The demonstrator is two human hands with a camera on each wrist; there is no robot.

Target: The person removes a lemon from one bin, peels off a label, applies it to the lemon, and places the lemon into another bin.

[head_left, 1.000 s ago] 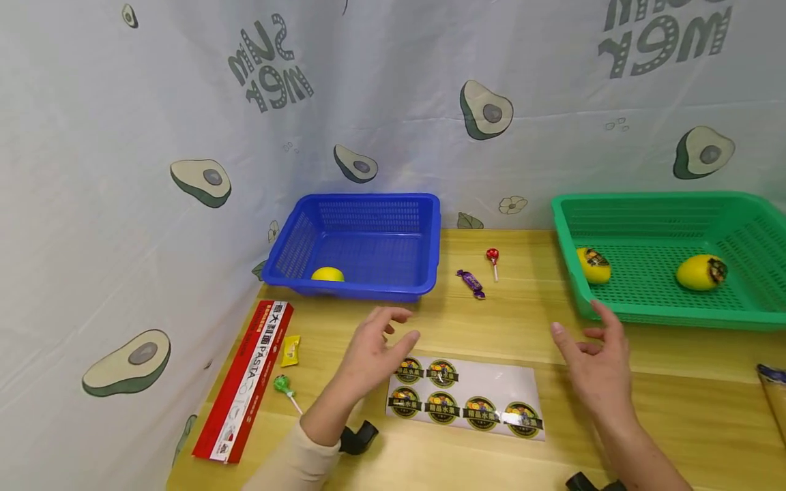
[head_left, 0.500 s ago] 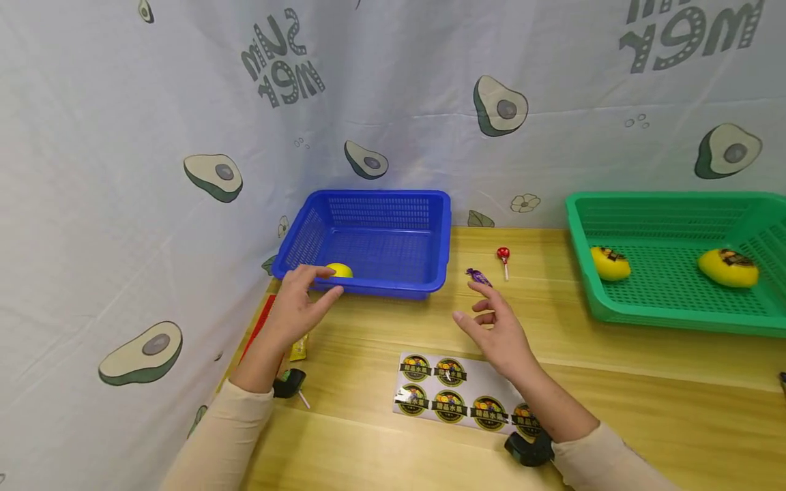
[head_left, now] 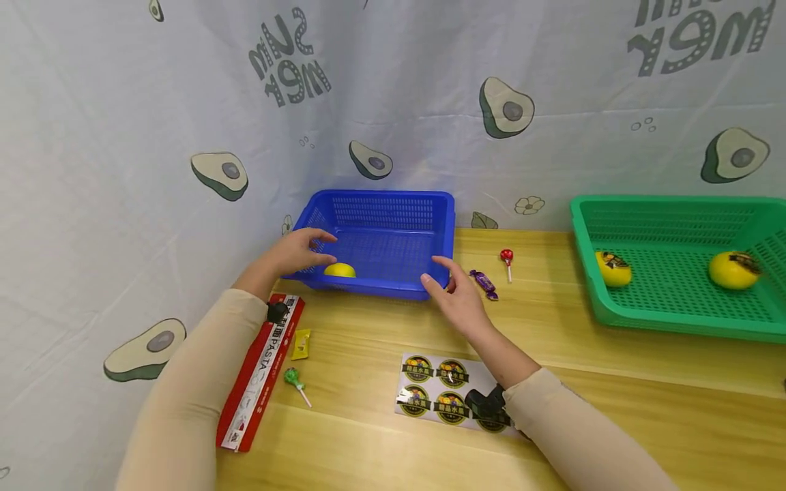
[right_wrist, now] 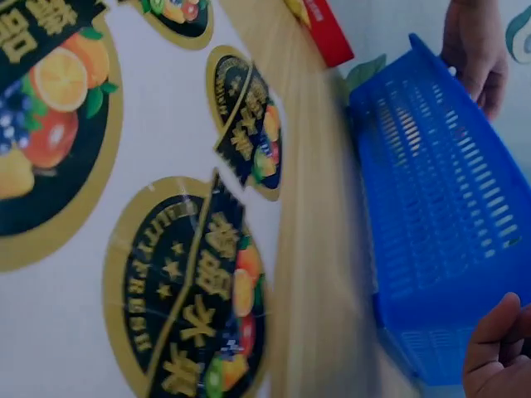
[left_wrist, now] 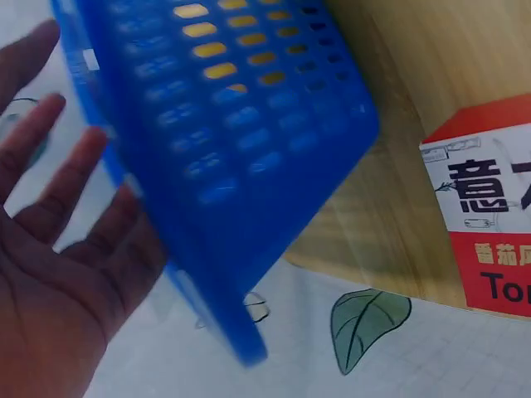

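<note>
Head view shows our left hand (head_left: pixel 299 249) at the near-left corner of the blue basket (head_left: pixel 393 204) and our right hand (head_left: pixel 454 300) at its near-right corner, so the basket lies straight ahead of us, between the two. It stands on the wooden worktop (head_left: pixel 614 382), with its far side near the avocado-print cloth (head_left: pixel 123 136). Its long axis runs left to right across us, which is why each of our hands meets one short end. Both are about equally near.

In the left wrist view our left hand (left_wrist: pixel 50 274) has its fingers spread and mostly straight against the basket's outer wall (left_wrist: pixel 224 124), not wrapped round the rim. From the head view, the fingertips reach over the edge near the yellow lemon (head_left: pixel 340 270) that lies inside, at the near-left of the basket floor. Our right hand touches the front right corner with fingers loosely extended; the right wrist view shows only a fingertip beside the blue wall (right_wrist: pixel 440 240), so we judge it resting there, not gripping.

Beside the basket's right end lie a purple candy (head_left: pixel 485 284) and a red lollipop (head_left: pixel 507 259). Nearer us are the sticker sheet (head_left: pixel 439 389) and the red pasta box (head_left: pixel 260 372).
</note>
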